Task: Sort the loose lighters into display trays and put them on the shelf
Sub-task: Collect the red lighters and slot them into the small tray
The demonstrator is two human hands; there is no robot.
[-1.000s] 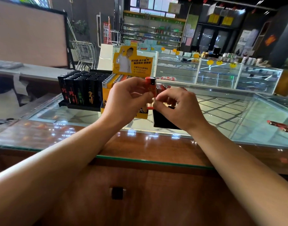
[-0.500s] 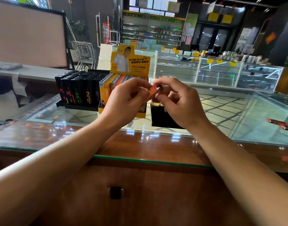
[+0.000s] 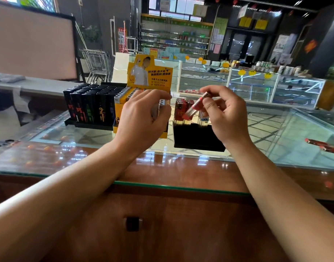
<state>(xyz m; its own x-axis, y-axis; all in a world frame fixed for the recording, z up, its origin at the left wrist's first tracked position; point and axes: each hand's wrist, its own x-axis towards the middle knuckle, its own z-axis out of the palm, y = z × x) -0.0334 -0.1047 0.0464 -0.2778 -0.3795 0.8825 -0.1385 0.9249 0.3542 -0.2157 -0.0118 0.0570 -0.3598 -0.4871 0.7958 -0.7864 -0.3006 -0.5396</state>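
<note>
Desk: glass top (image 3: 275, 140) on brown wood front, below the hands.
Beyond the hands: glass display cases (image 3: 256, 86), stocked wall shelves (image 3: 173, 38).
Left of the hands: pale board (image 3: 32, 44), wire cart (image 3: 98, 63).
Light: daylight, ceiling spots.

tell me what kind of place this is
Most likely a small shop, seen from behind its sales counter. The glass counter carries trays of lighters, more glass display cases stand across the floor, and stocked wall shelves and a shopping cart show farther back.
</note>
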